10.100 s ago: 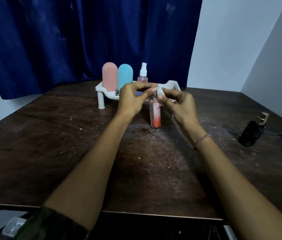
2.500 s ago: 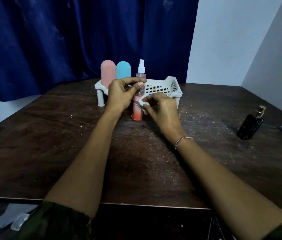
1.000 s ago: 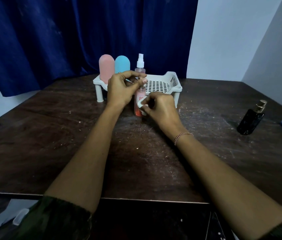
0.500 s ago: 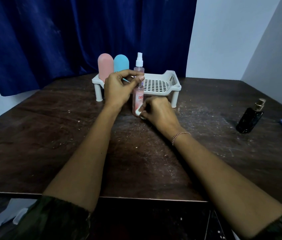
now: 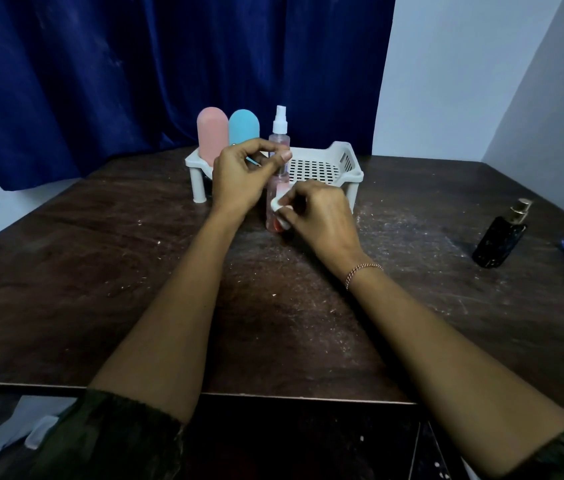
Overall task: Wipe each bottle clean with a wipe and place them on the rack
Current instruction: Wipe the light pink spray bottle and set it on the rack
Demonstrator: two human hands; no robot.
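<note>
— Hands first: what is the left hand (image 5: 242, 178) doing?
— It pinches the top of the slim pink bottle (image 5: 277, 184), thumb and fingertips curled in over it (the cap itself is hidden under them).
— Where is that bottle against the rack (image 5: 311, 168)?
— Just in front of the rack's middle, upright, its base down at the table (image 5: 100, 271).
— And the right hand (image 5: 322, 216)?
— Lower, in front of the rack's right half. It pinches a folded white wipe (image 5: 278, 203) and holds it against the bottle's side, near the bottom. A beaded bracelet (image 5: 363, 270) sits on that wrist.
— What stands on the rack?
— Three, all in its left half: a pink rounded bottle (image 5: 212, 136) outermost, a blue rounded bottle (image 5: 243, 124) close against it, then a clear spray bottle (image 5: 280, 128) with a white head. The right half shows its perforated floor.
— Anything else?
— A black bottle (image 5: 500, 237) with a gold cap stands on the table well to the right of the rack. Behind the rack hangs a dark blue curtain (image 5: 100, 64).
</note>
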